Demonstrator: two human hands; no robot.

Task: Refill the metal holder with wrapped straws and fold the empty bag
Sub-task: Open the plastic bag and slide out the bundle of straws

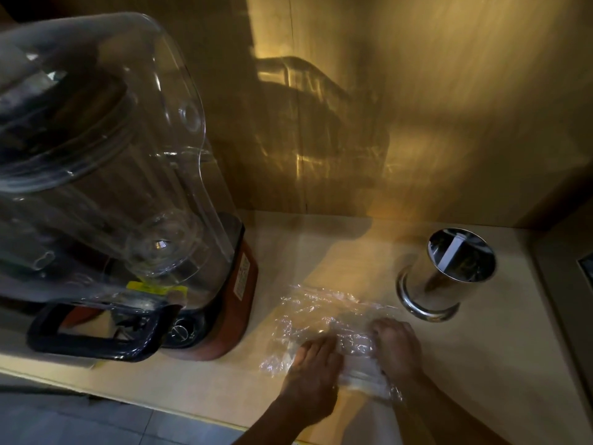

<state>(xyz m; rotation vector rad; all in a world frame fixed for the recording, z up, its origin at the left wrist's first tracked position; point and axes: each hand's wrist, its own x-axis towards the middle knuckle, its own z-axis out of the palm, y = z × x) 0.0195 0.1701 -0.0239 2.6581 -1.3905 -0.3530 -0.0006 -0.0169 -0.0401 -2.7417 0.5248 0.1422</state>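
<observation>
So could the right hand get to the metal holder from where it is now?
Probably yes. The right hand rests on the plastic bag, and the holder stands upright just beyond it on the counter, with nothing between them. The blender sits well off to the left.

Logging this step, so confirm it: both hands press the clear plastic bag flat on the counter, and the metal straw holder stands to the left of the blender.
One detail is wrong. The head view shows the metal straw holder standing to the right of the blender, not the left. The rest holds: the left hand and the right hand both press the clear plastic bag on the counter.
</observation>
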